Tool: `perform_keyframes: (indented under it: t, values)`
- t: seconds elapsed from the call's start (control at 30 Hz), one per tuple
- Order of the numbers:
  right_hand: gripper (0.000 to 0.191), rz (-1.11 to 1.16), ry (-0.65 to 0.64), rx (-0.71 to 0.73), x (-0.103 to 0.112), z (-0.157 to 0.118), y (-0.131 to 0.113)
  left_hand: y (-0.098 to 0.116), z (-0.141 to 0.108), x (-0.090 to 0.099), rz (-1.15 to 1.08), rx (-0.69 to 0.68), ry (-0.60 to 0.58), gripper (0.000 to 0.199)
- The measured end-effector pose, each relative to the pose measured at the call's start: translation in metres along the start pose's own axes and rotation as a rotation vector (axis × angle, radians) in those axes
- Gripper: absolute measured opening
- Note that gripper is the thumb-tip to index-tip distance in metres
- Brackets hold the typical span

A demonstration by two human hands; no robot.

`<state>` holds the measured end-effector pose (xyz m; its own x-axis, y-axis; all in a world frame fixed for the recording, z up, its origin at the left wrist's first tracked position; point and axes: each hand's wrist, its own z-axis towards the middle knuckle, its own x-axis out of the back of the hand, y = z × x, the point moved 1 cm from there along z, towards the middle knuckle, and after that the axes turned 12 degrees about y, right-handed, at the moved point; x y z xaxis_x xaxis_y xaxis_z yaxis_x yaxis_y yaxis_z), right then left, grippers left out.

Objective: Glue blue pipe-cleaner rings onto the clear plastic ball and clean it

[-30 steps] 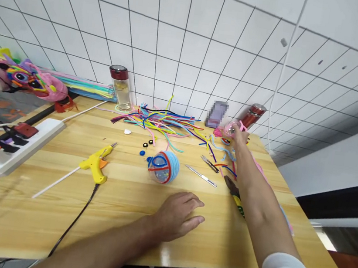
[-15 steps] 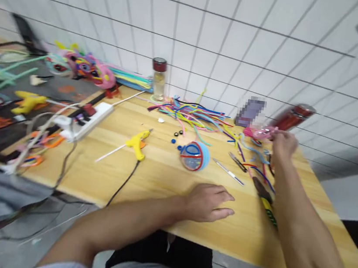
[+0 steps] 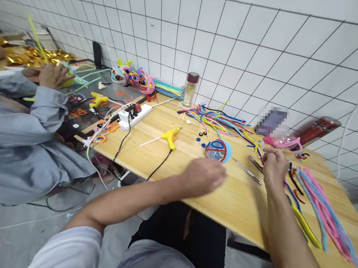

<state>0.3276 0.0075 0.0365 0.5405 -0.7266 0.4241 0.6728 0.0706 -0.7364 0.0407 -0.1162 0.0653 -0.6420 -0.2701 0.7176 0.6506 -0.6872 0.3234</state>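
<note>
My left hand [image 3: 204,179] is raised a little over the front of the wooden table, blurred, with its fingers curled in. Just beyond it lies a clear round shell [image 3: 216,151] wrapped in light blue, with red and dark blue strips across its face. My right hand [image 3: 275,166] is closed in a pinch above the loose pipe cleaners at the right; anything between its fingertips is too small or hidden. Behind that hand is a pink, shiny glasses-like piece [image 3: 288,143]. A slim pen-like tool [image 3: 248,171] lies between my hands.
A yellow glue gun [image 3: 170,138] lies left of my hands, its cord over the edge. Beyond are scattered pipe cleaners [image 3: 223,119], a glass bottle [image 3: 189,92] and a red flask [image 3: 319,131]. Pipe-cleaner bundles [image 3: 329,211] lie right. A co-worker's hand [image 3: 54,76] works at left.
My left hand has lifted off the table and its fingers have curled. My right hand has drawn back from the pink piece, lower in view. The camera view has shifted, showing more at left.
</note>
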Motion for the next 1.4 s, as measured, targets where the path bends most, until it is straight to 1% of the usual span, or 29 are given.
perform_keyframes:
  t: [0.07, 0.1, 0.13, 0.2, 0.3, 0.37, 0.43, 0.73, 0.8, 0.87, 0.97, 1.03, 1.1, 1.13, 1.2, 1.23, 1.3, 1.4]
  values:
    - [0.037, -0.005, 0.021, -0.024, -0.001, -0.014, -0.001, -0.042, -0.014, 0.028, 0.271, 0.346, -0.133, 0.030]
    - [0.038, -0.004, 0.024, -0.029, -0.001, -0.020, -0.001, -0.060, -0.020, 0.038, 0.338, 0.419, -0.159, 0.031]
    - [0.039, -0.004, 0.018, -0.032, -0.002, -0.025, 0.000, -0.077, -0.026, 0.045, 0.377, 0.456, -0.179, 0.033]
    - [0.041, -0.002, -0.007, -0.036, -0.003, -0.033, 0.002, -0.101, -0.036, 0.050, 0.427, 0.502, -0.228, 0.038]
    - [0.042, 0.010, -0.051, -0.032, -0.005, -0.037, 0.005, -0.119, -0.043, 0.042, 0.467, 0.541, -0.273, 0.038]
    - [0.042, 0.019, -0.074, -0.027, -0.005, -0.037, 0.006, -0.125, -0.044, 0.037, 0.492, 0.565, -0.277, 0.034]
    - [0.042, 0.022, -0.088, -0.026, -0.004, -0.037, 0.007, -0.132, -0.042, 0.035, 0.518, 0.588, -0.269, 0.034]
    - [0.042, -0.015, -0.166, 0.020, -0.007, -0.042, 0.009, -0.178, -0.025, 0.046, 0.554, 0.694, -0.227, 0.036]
    - [0.041, -0.016, -0.168, 0.014, -0.007, -0.042, 0.009, -0.182, -0.021, 0.049, 0.541, 0.717, -0.204, 0.034]
    - [0.040, -0.023, -0.172, 0.005, -0.007, -0.041, 0.009, -0.178, -0.016, 0.053, 0.528, 0.737, -0.160, 0.037]
    - [0.039, -0.032, -0.174, -0.010, -0.007, -0.040, 0.010, -0.155, -0.004, 0.058, 0.486, 0.722, -0.049, 0.056]
    - [0.039, -0.031, -0.182, -0.018, -0.007, -0.041, 0.011, -0.133, 0.012, 0.055, 0.419, 0.663, 0.036, 0.048]
    - [0.039, -0.039, -0.188, -0.038, -0.008, -0.042, 0.010, -0.114, 0.034, 0.042, 0.334, 0.605, 0.109, 0.039]
    - [0.041, -0.041, -0.189, -0.049, -0.008, -0.044, 0.008, -0.107, 0.045, 0.032, 0.261, 0.580, 0.160, 0.042]
    - [0.044, -0.044, -0.185, -0.065, -0.007, -0.047, 0.005, -0.102, 0.066, 0.009, -0.162, 0.599, 0.471, 0.045]
    - [0.045, -0.038, -0.181, -0.070, -0.007, -0.049, 0.003, -0.103, 0.074, -0.003, -0.225, 0.608, 0.523, 0.046]
    - [0.045, -0.005, -0.162, -0.072, -0.005, -0.052, -0.001, -0.109, 0.082, -0.027, -0.288, 0.640, 0.582, 0.048]
    - [0.038, 0.085, -0.126, -0.062, -0.004, -0.056, -0.002, -0.121, 0.077, -0.052, -0.355, 0.667, 0.626, 0.046]
